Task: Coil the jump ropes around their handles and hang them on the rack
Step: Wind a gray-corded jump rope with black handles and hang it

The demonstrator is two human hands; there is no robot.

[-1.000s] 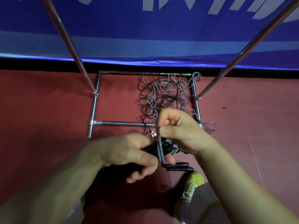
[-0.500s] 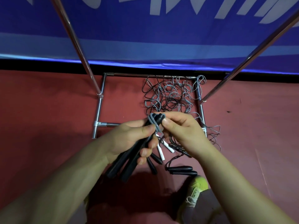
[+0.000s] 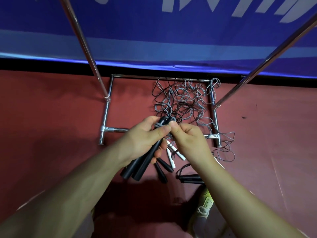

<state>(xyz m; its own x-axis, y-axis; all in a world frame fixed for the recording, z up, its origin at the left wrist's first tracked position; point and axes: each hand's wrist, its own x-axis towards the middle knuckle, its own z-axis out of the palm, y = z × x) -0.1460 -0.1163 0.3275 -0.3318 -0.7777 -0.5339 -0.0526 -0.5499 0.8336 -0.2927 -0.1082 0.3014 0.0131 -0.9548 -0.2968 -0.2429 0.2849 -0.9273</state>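
Left hand (image 3: 144, 140) gripping black handles (image 3: 147, 155), right hand (image 3: 188, 143) pinching grey rope (image 3: 158, 125)

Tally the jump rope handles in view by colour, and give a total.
Black handles: 6. Two held together in the left hand, two tapered ones on the floor, two lying side by side near the shoe.
White handles: 2, on the floor below the right hand.
Total: 8
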